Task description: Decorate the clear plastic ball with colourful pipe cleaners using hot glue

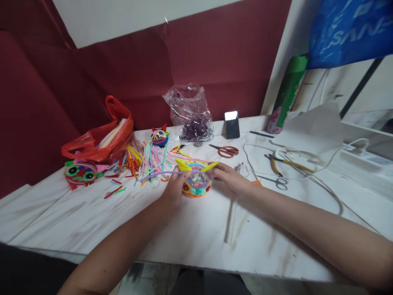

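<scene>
Between my hands sits a small round animal head (pixel 195 191) made of coloured pipe cleaners, with pointed yellow ears, red eyes, a green middle and an orange lower edge. My left hand (pixel 175 186) grips its left side. A long purple pipe cleaner (pixel 153 175) runs along its top and sticks out to the left past my left thumb. My right hand (pixel 226 177) is closed at the right side, fingers by the right yellow ear; the fingertips are partly hidden. A finished-looking pipe-cleaner head (pixel 82 173) lies far left, and a smaller one (pixel 159 137) stands farther back.
Bundles of pipe cleaners (pixel 156 157) and a red plastic bag (pixel 101 141) lie left. Behind are a clear bag (pixel 195 114) and a dark upright device (pixel 232 125). To the right are orange-handled scissors (pixel 227 152), pliers (pixel 288 163), silver scissors (pixel 281 183), a glue gun (pixel 242 169) and cables.
</scene>
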The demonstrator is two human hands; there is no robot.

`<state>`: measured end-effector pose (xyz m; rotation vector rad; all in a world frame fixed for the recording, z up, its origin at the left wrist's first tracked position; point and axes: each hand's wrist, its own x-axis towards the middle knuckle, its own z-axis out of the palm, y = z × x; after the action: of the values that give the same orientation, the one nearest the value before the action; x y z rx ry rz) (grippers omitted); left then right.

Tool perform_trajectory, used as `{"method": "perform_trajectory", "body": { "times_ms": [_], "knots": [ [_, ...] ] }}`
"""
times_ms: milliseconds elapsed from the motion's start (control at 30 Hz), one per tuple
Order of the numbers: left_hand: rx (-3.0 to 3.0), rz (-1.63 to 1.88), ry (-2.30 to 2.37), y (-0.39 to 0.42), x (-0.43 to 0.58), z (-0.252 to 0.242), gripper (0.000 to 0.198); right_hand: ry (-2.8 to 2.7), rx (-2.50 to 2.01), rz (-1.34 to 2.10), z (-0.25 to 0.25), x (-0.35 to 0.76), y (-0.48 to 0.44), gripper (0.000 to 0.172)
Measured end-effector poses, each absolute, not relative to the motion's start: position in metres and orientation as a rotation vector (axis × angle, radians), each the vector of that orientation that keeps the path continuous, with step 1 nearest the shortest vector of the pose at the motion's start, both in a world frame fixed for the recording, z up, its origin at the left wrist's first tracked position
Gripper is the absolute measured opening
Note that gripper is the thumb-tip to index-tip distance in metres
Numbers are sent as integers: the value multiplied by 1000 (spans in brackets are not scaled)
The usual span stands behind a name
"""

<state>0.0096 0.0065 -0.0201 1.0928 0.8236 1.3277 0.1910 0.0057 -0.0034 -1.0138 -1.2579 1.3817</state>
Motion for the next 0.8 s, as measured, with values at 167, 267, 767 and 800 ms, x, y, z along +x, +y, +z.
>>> {"method": "perform_trajectory", "body": {
  "times_ms": [167, 267, 767, 800],
  "knots": [
    [1003, 1342, 826, 5, 12, -16, 48, -1278, -1233, 1140, -1, 224, 1, 30],
    [1006, 1347, 826, 5, 12, -17, 48, -1440, -1330, 1010, -8, 248, -7, 34],
    [1143, 1307, 844, 2, 10, -23, 47, -2308, -1616, -13, -33, 308, -39, 35],
    [1117, 1320, 836, 4, 10, -23, 46, -2291, -1589, -37, -33, 308, -39, 34]
  ]
}}
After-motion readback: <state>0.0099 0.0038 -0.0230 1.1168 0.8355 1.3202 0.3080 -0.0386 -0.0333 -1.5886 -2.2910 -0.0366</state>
